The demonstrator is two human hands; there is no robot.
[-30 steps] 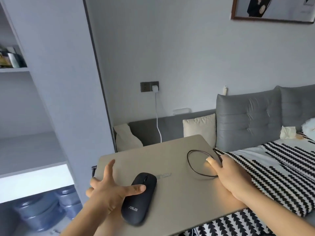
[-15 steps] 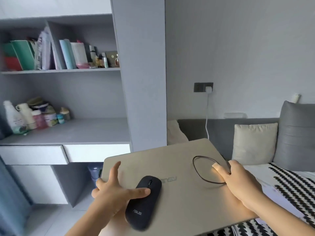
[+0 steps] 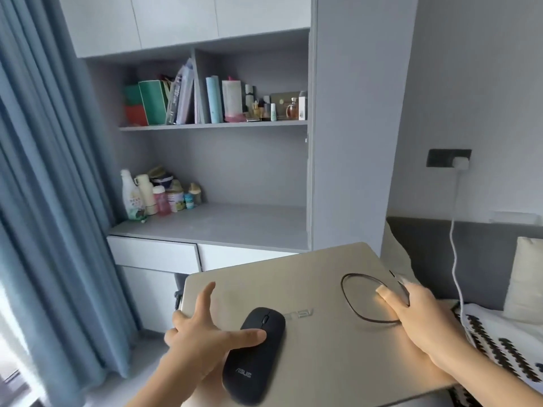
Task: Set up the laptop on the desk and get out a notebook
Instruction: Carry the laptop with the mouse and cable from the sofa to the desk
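Along the left edge hung a blue-grey curtain [image 3: 44, 186] in heavy vertical folds. Just right of it stood a matte grey built-in desk [image 3: 223, 224] with a smooth flat top and two white drawer fronts [image 3: 155, 255] beneath. On its far left corner clustered plastic bottles and small jars [image 3: 155, 192]. The shelf [image 3: 211, 124] above carried upright books and folders [image 3: 176, 98], among them a green one, with little glass bottles at its right end.

In the near foreground a closed laptop [image 3: 317, 324], a flat champagne-coloured slab with rounded corners and a satin metallic lid, was held level in the air in front of the desk, not on it. The left hand [image 3: 202, 333] gripped its left edge, fingers curled under, index finger raised, and the thumb pressed against a glossy black oval wireless mouse [image 3: 254, 353] lying on the lid. Further right, a thin black cord loop [image 3: 370, 298] lay on the lid, pinned by the thumb of the right hand [image 3: 423, 321], which clasped the laptop's right edge.

On the far right, a white cable [image 3: 455, 245] dropped from a dark wall socket [image 3: 448, 158] past a grey padded headboard [image 3: 458, 248], a cream pillow [image 3: 523, 283] and black-and-white patterned bedding [image 3: 499, 345].
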